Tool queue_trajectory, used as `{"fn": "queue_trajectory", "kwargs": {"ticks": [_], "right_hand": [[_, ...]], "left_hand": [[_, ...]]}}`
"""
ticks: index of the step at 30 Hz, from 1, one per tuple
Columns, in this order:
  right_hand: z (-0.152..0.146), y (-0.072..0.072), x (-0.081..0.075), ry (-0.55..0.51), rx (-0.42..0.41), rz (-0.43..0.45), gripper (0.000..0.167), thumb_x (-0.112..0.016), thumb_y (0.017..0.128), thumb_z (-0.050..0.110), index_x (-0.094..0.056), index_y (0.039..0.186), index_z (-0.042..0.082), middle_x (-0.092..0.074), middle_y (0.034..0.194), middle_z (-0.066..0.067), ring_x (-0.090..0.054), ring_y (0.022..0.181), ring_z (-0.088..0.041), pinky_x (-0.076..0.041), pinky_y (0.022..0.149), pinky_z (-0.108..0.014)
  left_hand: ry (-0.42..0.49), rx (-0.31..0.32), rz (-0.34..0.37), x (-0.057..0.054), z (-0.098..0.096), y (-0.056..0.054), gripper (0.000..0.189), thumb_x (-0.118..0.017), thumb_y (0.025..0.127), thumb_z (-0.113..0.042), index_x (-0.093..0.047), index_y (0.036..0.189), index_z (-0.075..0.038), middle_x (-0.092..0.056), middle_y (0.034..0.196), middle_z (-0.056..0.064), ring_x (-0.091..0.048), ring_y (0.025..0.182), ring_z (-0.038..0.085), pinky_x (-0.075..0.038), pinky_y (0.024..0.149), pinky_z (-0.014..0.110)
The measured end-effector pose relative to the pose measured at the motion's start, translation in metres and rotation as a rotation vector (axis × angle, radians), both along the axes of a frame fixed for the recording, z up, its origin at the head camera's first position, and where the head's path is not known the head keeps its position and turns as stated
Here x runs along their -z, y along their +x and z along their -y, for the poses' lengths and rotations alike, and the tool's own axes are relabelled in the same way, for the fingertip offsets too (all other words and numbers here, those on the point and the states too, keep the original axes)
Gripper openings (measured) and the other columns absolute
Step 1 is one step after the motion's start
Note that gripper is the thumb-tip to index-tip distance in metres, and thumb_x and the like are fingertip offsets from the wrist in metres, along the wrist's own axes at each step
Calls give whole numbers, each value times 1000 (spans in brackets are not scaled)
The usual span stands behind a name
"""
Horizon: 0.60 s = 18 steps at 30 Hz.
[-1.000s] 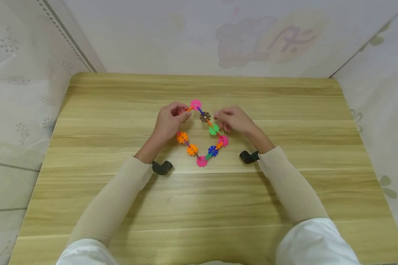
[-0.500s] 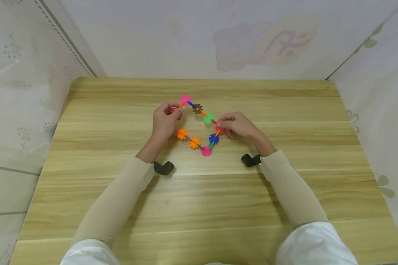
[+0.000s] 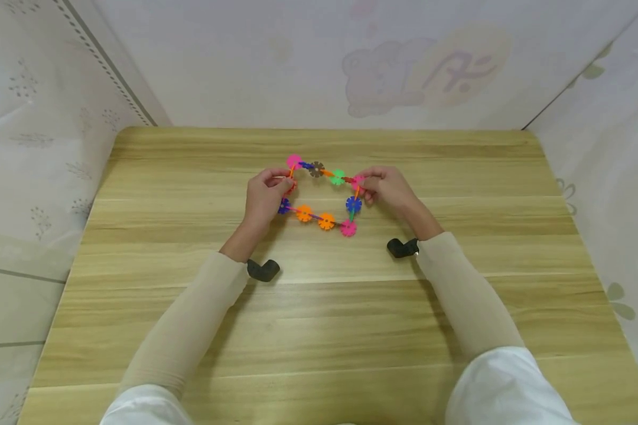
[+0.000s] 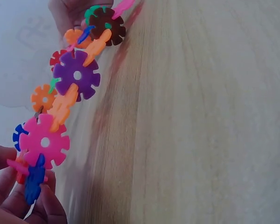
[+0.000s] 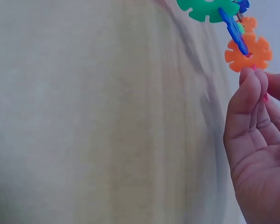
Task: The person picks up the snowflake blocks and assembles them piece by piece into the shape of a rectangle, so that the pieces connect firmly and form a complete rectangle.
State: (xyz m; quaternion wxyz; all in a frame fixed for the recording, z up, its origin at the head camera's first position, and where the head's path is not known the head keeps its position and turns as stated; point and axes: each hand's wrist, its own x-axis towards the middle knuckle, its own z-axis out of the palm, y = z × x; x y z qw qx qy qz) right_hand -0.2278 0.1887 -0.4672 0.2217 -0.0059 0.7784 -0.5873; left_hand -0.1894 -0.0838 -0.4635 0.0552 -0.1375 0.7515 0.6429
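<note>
A loop of interlocking snowflake discs (image 3: 326,222) in several colours is stretched between both hands, forming a slanted four-sided outline. My left hand (image 3: 266,198) pinches its left side, near a pink disc (image 3: 295,162) and a blue disc (image 3: 283,206); the fingers partly hide the piece gripped. At the far right corner my right hand (image 3: 389,186) pinches a pink disc (image 3: 357,182) between thumb and fingers. The left wrist view shows a purple disc (image 4: 65,83) and a large pink disc (image 4: 31,142) along the loop. An orange disc (image 5: 259,51) rises just above the right fingertips in the right wrist view.
The wood-grain table (image 3: 319,330) spreads under both arms. A pale printed wall (image 3: 244,65) rises behind its far edge, with patterned sheets at both sides. Black wrist mounts (image 3: 263,270) stick out from both sleeves.
My right hand has come to grip the loop's right pink corner and moved it up and away. The loop has turned from a diamond into a wider, flatter four-sided shape.
</note>
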Motion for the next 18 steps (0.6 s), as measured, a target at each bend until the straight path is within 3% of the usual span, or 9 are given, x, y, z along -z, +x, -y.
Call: {"fn": "queue_trajectory", "kwargs": {"ticks": [6, 13, 18], "right_hand": [[1, -10, -2, -49, 57, 35, 24, -56, 97, 11, -63, 118, 0, -62, 78, -8, -55, 63, -16, -54, 59, -27], [1, -15, -4, -43, 113, 61, 28, -58, 97, 13, -61, 122, 1, -61, 76, -4, -55, 62, -14, -53, 57, -24], [0, -18, -1, -25, 126, 80, 26, -58, 98, 12, -61, 121, 1, -60, 76, -4, -55, 61, -12, -53, 55, -22]], "left_hand": [[11, 11, 23, -2, 0, -2, 25, -67, 93, -15, -66, 116, -5, -71, 93, 5, -68, 94, 24, -47, 65, 17], [-16, 51, 58, 1, 0, -4, 25, -67, 92, -11, -67, 116, -3, -63, 87, 0, -61, 79, 12, -51, 69, 20], [-51, 87, 111, 2, 0, -4, 26, -66, 93, -10, -67, 118, -4, -62, 99, 5, -58, 85, 13, -53, 76, 23]]}}
